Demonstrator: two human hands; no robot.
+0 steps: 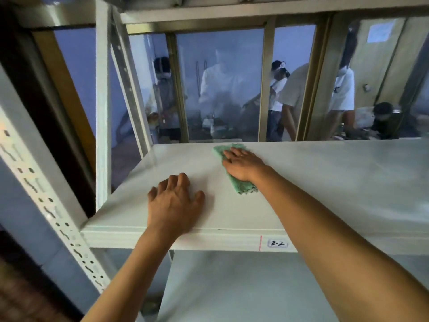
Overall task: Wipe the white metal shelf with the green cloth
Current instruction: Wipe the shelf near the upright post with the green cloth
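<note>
The white metal shelf [325, 182] runs across the middle of the view at chest height. A green cloth [242, 185] lies on it near the back, stretched from the rear edge toward me. My right hand [241, 165] presses flat on the cloth with straight fingers, covering its middle. Nearer the shelf's front edge my left hand [173, 202] rests on the bare surface, fingers spread and slightly bent, holding nothing.
A slotted white upright [44, 205] stands at the left, another post [103, 112] behind it. An upper shelf [209, 15] hangs overhead and a lower shelf [232, 287] sits beneath. A label [277, 243] marks the front lip. People stand behind the window [220, 89].
</note>
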